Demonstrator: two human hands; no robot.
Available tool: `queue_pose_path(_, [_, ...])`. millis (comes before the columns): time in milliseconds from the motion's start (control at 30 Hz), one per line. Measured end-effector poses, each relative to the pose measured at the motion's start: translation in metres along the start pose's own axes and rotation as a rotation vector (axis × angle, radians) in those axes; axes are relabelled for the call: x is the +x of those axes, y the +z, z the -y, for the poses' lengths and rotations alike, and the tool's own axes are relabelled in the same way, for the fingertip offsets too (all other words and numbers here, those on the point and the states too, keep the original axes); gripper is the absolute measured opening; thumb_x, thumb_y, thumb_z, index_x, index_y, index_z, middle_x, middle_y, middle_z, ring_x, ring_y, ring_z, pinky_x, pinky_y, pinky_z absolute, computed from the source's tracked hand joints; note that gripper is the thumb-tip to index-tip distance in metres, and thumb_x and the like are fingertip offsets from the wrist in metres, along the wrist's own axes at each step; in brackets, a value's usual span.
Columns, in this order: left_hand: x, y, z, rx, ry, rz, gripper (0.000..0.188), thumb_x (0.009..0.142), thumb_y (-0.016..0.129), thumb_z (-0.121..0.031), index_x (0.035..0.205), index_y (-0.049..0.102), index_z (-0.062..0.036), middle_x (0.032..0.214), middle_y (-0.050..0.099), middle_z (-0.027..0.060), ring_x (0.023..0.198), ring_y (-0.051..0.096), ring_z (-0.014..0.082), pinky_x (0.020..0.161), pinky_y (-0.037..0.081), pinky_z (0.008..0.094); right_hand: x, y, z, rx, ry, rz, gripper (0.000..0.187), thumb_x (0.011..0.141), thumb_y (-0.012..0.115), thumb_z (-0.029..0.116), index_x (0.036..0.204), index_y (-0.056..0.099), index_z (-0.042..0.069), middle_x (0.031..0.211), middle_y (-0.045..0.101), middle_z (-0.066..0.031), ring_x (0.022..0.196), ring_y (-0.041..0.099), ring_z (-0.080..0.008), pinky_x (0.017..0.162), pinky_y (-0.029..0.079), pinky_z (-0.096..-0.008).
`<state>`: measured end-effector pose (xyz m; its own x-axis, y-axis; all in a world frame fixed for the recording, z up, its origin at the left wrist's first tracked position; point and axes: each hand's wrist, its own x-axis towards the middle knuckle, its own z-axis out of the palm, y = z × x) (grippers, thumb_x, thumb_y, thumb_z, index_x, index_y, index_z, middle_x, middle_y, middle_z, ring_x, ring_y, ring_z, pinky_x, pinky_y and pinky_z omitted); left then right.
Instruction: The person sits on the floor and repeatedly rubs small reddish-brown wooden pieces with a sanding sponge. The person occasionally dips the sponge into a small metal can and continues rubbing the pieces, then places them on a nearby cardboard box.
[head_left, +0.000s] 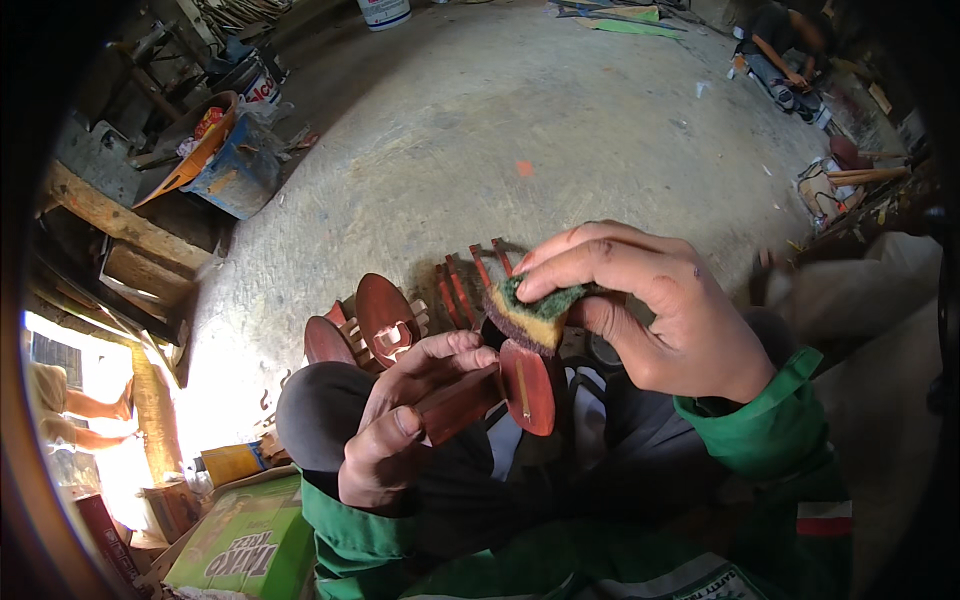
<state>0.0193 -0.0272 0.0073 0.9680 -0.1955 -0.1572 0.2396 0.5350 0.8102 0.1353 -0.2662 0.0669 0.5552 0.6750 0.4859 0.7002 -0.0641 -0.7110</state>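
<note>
My left hand (385,445) is closed round a dark red-brown wooden block (455,405) with a flat oval plate (530,390) at its end. A short pale strip or groove runs along the plate's face. In my right hand (675,315) is a sponge (540,318), green on top, yellow in the middle and stained dark below. Its lower edge meets the top of the oval plate, touching or nearly so. Beyond my left knee stand other red-brown oval pieces (385,308), one with a pale-edged cutout. Thin red sticks (455,288) lie on the floor beyond my hands.
A green cardboard box (240,545) sits at my lower left. Further off on the left is a blue bucket (238,170), with a white bucket (384,12) at the far edge. Another person (785,50) sits far right; someone's arms (100,405) show at left.
</note>
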Motion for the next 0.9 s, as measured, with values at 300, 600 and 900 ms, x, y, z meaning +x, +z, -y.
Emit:
queue_pose_path(300, [-0.001, 0.000, -0.001, -0.098, -0.006, -0.229, 0.088, 0.087, 0.059, -0.062, 0.144, 0.049, 0.0046, 0.141, 0.056, 0.0267, 0.129, 0.057, 0.0394, 0.113, 0.042, 0.0511, -0.002, 0.008, 0.003, -0.101, -0.028, -0.071, 0.026, 0.081, 0.073, -0.004, 0.107, 0.073, 0.001, 0.113, 0.070, -0.0176, 0.103, 0.070, -0.0300, 0.088, 0.056, -0.0372])
queue_pose_path(600, [0.006, -0.007, 0.001, -0.255, 0.043, -0.279, 0.083, 0.094, 0.053, -0.062, 0.138, 0.053, 0.0081, 0.135, 0.060, 0.0272, 0.117, 0.064, 0.0401, 0.100, 0.055, 0.0496, -0.008, 0.025, 0.009, -0.305, -0.172, -0.115, 0.036, 0.071, 0.077, -0.003, 0.107, 0.076, 0.004, 0.113, 0.069, -0.0167, 0.096, 0.069, -0.0301, 0.083, 0.056, -0.0381])
queue_pose_path(900, [0.006, -0.023, 0.001, -0.614, 0.043, -0.244, 0.087, 0.100, 0.052, -0.061, 0.140, 0.039, 0.0153, 0.137, 0.048, 0.0332, 0.124, 0.055, 0.0486, 0.111, 0.049, 0.0557, -0.022, 0.037, 0.014, -0.163, -0.126, 0.175, 0.032, 0.075, 0.080, 0.000, 0.105, 0.075, 0.009, 0.116, 0.070, -0.0072, 0.098, 0.067, -0.0249, 0.090, 0.052, -0.0382])
